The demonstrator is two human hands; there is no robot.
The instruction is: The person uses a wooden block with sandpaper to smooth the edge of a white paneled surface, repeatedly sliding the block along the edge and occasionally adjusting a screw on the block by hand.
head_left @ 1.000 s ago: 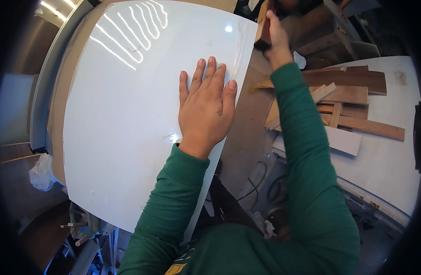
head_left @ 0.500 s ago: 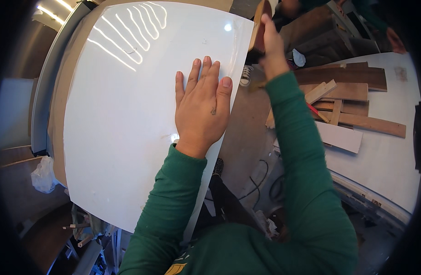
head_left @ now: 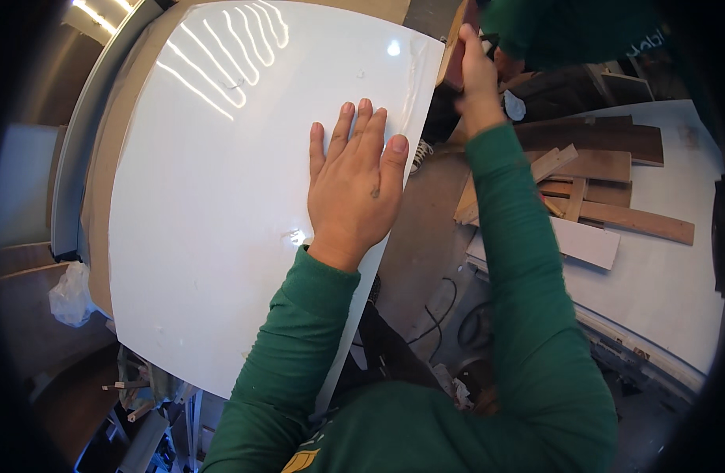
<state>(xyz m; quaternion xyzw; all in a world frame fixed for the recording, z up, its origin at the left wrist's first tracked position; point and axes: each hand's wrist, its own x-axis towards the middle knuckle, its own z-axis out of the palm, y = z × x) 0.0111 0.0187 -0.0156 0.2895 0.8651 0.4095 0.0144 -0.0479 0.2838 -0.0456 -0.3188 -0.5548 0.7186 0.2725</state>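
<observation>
A large glossy white panel (head_left: 205, 213) lies in front of me, with ceiling lights mirrored on its far left part. My left hand (head_left: 353, 185) rests palm down on it near the right edge, fingers stretched out and slightly apart. Beyond that edge, at the far right corner, my right hand (head_left: 480, 87) grips a wooden sanding block (head_left: 454, 59). The block is held upright along the panel's side edge; the face turned to the panel is mostly hidden.
Several wooden offcuts (head_left: 607, 164) lie on a white board (head_left: 654, 292) at the right. Another person in a green top (head_left: 575, 31) is at the far right. A dark cable (head_left: 441, 315) lies on the floor. A plastic bag (head_left: 70, 296) hangs at the left.
My right hand and the block have shifted slightly along the edge. My left hand stays flat on the panel. The other person in green has come further into view.
</observation>
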